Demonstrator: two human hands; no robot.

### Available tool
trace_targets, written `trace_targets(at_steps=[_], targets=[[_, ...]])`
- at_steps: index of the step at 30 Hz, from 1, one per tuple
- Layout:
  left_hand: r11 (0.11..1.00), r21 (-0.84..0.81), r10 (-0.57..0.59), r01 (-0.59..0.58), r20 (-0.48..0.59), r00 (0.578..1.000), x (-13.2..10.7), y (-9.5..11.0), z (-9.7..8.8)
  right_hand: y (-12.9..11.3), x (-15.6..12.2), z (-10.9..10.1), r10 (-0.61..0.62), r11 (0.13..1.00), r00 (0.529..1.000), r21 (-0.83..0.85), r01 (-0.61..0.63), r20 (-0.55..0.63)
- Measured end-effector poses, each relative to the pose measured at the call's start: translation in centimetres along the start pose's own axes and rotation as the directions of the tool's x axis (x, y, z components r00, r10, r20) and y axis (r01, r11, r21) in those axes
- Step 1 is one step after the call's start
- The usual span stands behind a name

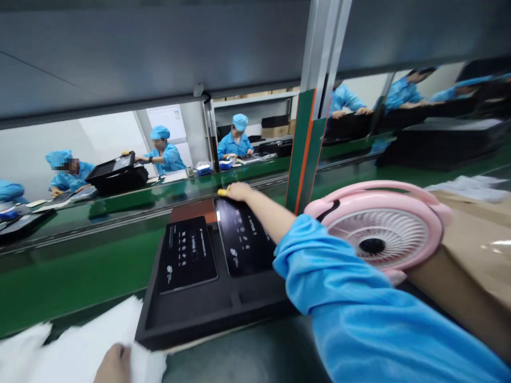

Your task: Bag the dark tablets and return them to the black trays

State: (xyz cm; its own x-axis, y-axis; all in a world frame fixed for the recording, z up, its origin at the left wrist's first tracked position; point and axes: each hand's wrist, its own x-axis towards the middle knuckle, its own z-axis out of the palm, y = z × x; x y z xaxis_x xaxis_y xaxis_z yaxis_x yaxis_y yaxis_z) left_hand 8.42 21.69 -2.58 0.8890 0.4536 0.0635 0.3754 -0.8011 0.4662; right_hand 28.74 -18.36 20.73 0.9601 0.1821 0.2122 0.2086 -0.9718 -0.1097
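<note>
Black tray point(191, 319) is set on the dark table point(231, 359). Two black panels, printed with white icons and text, are carried by it: left panel point(187, 255) is laid in the tray's left part, right panel point(244, 242) is placed beside it, partly covered by the forearm. Whether the right panel is fully seated can't be told. Right hand point(239, 191) is held at the tray's far side, over the far end of the right panel; whether the panel is gripped can't be told. Something yellow point(222, 192) is seen at its fingertips, worn or held unclear. Left hand point(114, 366) is placed on white sheets point(80, 343), left of the tray's near corner; it is cut off by the frame, so pinching or mere resting can't be told. A brown surface point(191, 211) is seen just behind the tray. Pink fan point(372, 246) is placed right of the tray, partly hidden by the blue sleeve point(359, 314). Cardboard point(475, 239) is seen farther right. Green belt point(72, 279) is run left of and behind the tray; beyond it, co-workers in blue point(236, 144) are seen, a tilted black case point(120, 178) being touched by one.
</note>
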Motion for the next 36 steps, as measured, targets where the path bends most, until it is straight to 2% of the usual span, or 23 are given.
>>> trace_targets(at_steps=[1,4,6,8,10,11,14,16,18,19,21,23,25,27,28,30,32,36], targets=[[0.998,0.056,-0.027,0.029,-0.038,0.999,-1.1,1.0,-0.7,-0.2,-0.7,-1.6,-0.032,0.999,0.999,0.011,0.032,-0.002],[0.987,0.155,0.067,-0.047,-0.129,0.989,-3.2,2.4,-2.4,0.1,-2.8,-4.7,-0.153,0.987,0.988,0.046,0.152,0.013],[0.979,0.178,0.121,-0.095,-0.142,0.982,-3.7,2.1,-2.9,0.7,-4.0,-5.1,-0.279,0.958,0.959,0.057,0.282,-0.055],[0.985,0.135,0.126,-0.109,-0.125,0.984,-3.7,1.3,-3.1,1.1,-5.6,-4.9,-0.316,0.923,0.927,0.160,0.350,-0.203],[0.994,0.077,0.095,-0.084,-0.156,0.983,-3.6,0.7,-3.0,1.2,-8.1,-4.9,-0.222,0.903,0.910,0.278,0.327,-0.350],[0.996,0.057,0.078,-0.068,-0.183,0.980,-3.6,0.6,-2.9,1.1,-9.7,-5.2,-0.149,0.906,0.910,0.315,0.282,-0.387],[0.999,0.024,0.050,-0.045,-0.248,0.967,-3.7,0.8,-2.9,1.3,-15.7,-6.3,0.043,0.944,0.910,0.315,0.098,-0.412],[0.999,-0.016,0.044,-0.051,-0.281,0.959,-4.1,1.2,-3.6,1.8,-19.8,-6.3,0.152,0.928,0.870,0.370,0.037,-0.468],[0.996,-0.068,0.037,-0.062,-0.316,0.948,-4.9,1.8,-4.9,2.5,-23.2,-4.9,0.296,0.818,0.783,0.568,0.087,-0.547],[0.992,-0.095,0.042,-0.077,-0.328,0.944,-5.5,2.2,-5.6,2.8,-24.7,-3.7,0.384,0.707,0.732,0.689,0.159,-0.563],[0.981,-0.145,0.080,-0.133,-0.323,0.943,-7.2,3.5,-6.6,2.9,-26.9,-0.7,0.575,0.413,0.643,0.858,0.305,-0.505],[0.960,-0.186,0.151,-0.207,-0.278,0.949,-9.6,5.4,-6.5,2.4,-28.6,2.3,0.705,0.126,0.612,0.913,0.388,-0.358],[0.929,-0.251,0.235,-0.273,-0.170,0.957,-12.3,7.6,-5.0,1.7,-29.9,4.5,0.760,-0.058,0.613,0.918,0.392,-0.214],[0.882,-0.345,0.350,-0.320,0.029,0.936,-14.9,9.9,-2.5,1.0,-31.0,5.8,0.766,-0.145,0.626,0.911,0.386,-0.143],[0.867,-0.366,0.409,-0.338,0.137,0.902,-15.9,10.9,-1.1,0.7,-31.4,6.1,0.764,-0.164,0.632,0.910,0.381,-0.128],[0.865,-0.340,0.468,-0.370,0.277,0.839,-17.5,12.5,1.4,0.4,-32.1,6.3,0.755,-0.184,0.647,0.913,0.363,-0.105],[0.878,-0.243,0.475,-0.413,0.326,0.818,-18.4,13.7,3.1,0.1,-32.5,6.4,0.745,-0.211,0.663,0.921,0.327,-0.065],[0.832,0.042,0.522,-0.553,0.275,0.807,-18.9,14.4,4.5,-0.3,-33.0,7.4,0.740,-0.234,0.672,0.936,0.264,-0.005]])
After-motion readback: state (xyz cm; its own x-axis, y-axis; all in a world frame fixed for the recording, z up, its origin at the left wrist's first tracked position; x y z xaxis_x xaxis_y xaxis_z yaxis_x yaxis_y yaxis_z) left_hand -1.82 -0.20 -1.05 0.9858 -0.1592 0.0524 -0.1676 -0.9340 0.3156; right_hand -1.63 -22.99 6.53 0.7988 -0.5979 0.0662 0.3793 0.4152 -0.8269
